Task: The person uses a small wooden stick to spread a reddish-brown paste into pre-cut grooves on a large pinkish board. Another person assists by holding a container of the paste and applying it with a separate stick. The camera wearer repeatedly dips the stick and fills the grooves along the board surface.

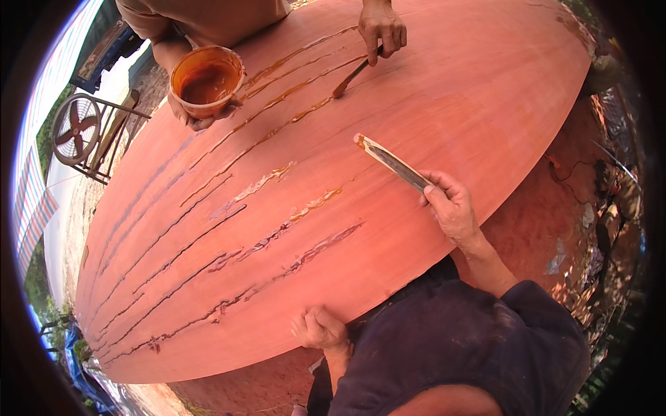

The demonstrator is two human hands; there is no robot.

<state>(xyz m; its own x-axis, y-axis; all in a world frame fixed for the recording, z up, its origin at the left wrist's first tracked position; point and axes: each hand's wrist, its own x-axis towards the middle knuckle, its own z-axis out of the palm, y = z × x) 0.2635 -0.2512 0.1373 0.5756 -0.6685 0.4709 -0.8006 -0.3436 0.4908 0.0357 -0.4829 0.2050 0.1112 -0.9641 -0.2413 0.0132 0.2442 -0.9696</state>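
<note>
My right hand (452,208) is closed round a flat wooden stick (399,164), held above the reddish wooden hull (423,76). The stick has a dark grey strip along its face and orange-brown paste on its tip. My left hand (322,328) rests on the hull's near edge, fingers loosely bent and nothing visible in them. Dark seams and lines of paste (316,204) run lengthwise along the hull. Across from me, a co-worker holds a bowl (208,80) of orange-brown paste in one hand and draws a thin, dark-tipped spreader (354,74) along a seam.
A metal fan (76,130) on a frame stands beyond the hull at the left. Striped sheeting (31,201) hangs at the far left, and blue sheeting (87,378) lies at the lower left. Reddish ground (538,222) and scattered debris (614,222) lie to the right.
</note>
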